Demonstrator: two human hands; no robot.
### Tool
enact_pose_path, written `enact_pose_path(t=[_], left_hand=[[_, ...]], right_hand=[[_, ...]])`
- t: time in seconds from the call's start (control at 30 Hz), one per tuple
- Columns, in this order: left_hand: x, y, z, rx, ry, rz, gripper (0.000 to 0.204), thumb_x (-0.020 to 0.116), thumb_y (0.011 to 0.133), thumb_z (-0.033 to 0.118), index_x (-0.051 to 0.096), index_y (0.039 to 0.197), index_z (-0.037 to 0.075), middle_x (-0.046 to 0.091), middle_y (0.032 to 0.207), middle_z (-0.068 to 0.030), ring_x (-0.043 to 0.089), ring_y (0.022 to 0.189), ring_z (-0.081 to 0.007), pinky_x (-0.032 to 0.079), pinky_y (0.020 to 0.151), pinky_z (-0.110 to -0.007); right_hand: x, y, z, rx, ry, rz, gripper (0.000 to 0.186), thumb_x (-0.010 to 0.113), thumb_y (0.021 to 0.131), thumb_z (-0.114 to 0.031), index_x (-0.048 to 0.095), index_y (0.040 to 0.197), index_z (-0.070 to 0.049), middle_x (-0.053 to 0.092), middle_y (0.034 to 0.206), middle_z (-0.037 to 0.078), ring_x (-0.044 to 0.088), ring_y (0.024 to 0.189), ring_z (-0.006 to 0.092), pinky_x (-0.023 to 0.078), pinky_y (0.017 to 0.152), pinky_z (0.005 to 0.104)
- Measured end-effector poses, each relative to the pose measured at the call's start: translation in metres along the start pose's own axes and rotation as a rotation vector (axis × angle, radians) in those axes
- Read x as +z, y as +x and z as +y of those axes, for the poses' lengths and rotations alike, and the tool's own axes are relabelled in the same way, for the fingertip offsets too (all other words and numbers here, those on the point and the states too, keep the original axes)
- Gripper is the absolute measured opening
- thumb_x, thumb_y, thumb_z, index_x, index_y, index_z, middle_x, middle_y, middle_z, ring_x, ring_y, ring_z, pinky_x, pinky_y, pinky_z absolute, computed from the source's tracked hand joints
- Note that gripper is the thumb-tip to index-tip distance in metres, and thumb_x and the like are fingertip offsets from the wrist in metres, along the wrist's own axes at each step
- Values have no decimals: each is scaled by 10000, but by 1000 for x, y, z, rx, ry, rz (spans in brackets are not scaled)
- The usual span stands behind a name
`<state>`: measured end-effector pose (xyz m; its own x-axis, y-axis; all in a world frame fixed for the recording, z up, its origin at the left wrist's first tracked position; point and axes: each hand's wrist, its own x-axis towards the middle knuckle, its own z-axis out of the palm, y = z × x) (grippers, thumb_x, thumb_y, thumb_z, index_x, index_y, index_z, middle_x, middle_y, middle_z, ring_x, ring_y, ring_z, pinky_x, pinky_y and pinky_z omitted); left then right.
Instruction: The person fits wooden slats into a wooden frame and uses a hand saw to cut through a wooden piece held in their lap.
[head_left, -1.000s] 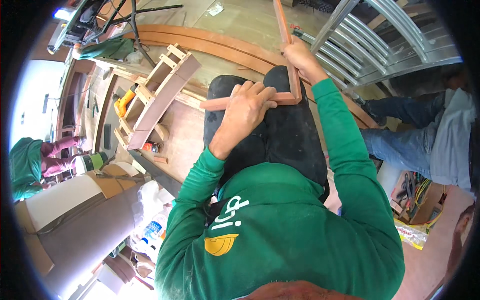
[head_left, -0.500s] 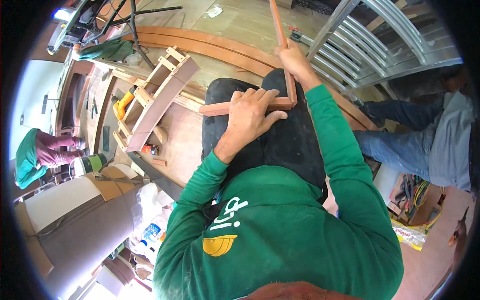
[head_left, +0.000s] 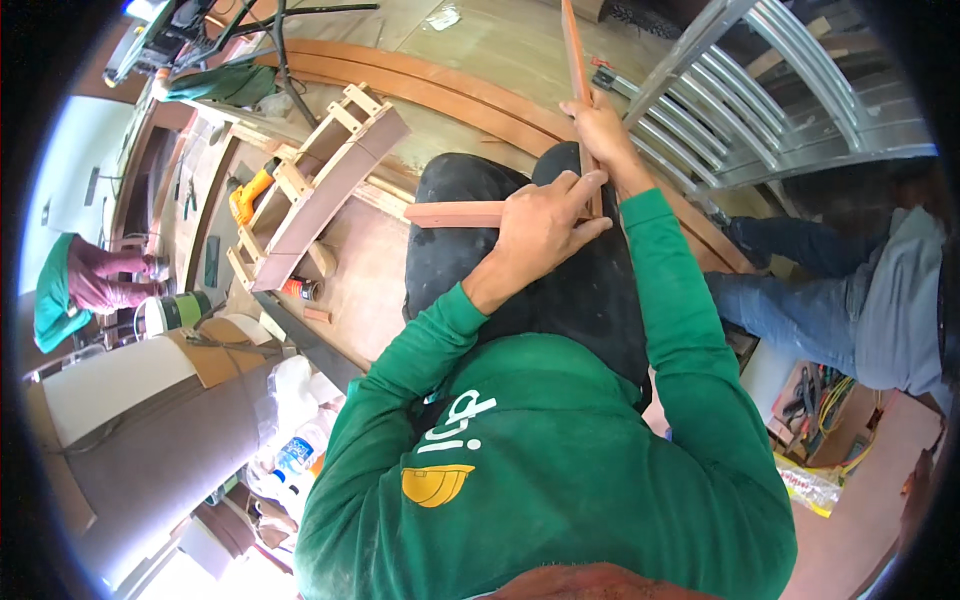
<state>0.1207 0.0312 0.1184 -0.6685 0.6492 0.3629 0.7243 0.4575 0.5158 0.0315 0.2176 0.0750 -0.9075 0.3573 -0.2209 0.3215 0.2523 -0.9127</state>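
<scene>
Across my dark-trousered lap lies a short reddish wooden strip (head_left: 455, 214). A longer wooden strip (head_left: 573, 45) meets it near my right knee, and the two form a corner. My left hand (head_left: 543, 225) is closed over the short strip close to that corner, its fingertips and thumb reaching the joint. The joint itself is mostly covered by these fingers. My right hand (head_left: 608, 140) is wrapped round the long strip just above the corner, and the strip runs on past it toward the far edge of the view.
To my left a wooden frame with crosspieces (head_left: 320, 200) stands beside a yellow drill (head_left: 247, 195) and a small can (head_left: 303, 288). An aluminium ladder (head_left: 700, 110) lies at the far right. One person (head_left: 800, 270) stands right; another (head_left: 75, 285) bends at far left.
My left hand has slid right along the short strip to the corner, close to my right hand. My right hand stays on the long strip, slightly lower and to the right.
</scene>
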Motion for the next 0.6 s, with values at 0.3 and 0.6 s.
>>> enact_pose_path(t=[0.3, 0.6], left_hand=[[10, 1, 1, 13, -41, 47, 473, 841, 830, 291, 642, 1224, 124, 623, 867, -43, 670, 709, -253, 513, 617, -396], [1, -1, -2, 47, -49, -3, 615, 832, 854, 327, 585, 1355, 69, 654, 856, -62, 698, 745, -283, 542, 668, -406]], right_hand=[[-4, -3, 11, 8, 90, 22, 902, 752, 896, -454, 442, 1491, 148, 608, 1379, 334, 613, 1289, 371, 500, 1047, 425], [-16, -10, 10, 5, 234, -175, 751, 755, 904, -369, 526, 1468, 70, 685, 1164, 154, 662, 1015, 226, 527, 920, 329]])
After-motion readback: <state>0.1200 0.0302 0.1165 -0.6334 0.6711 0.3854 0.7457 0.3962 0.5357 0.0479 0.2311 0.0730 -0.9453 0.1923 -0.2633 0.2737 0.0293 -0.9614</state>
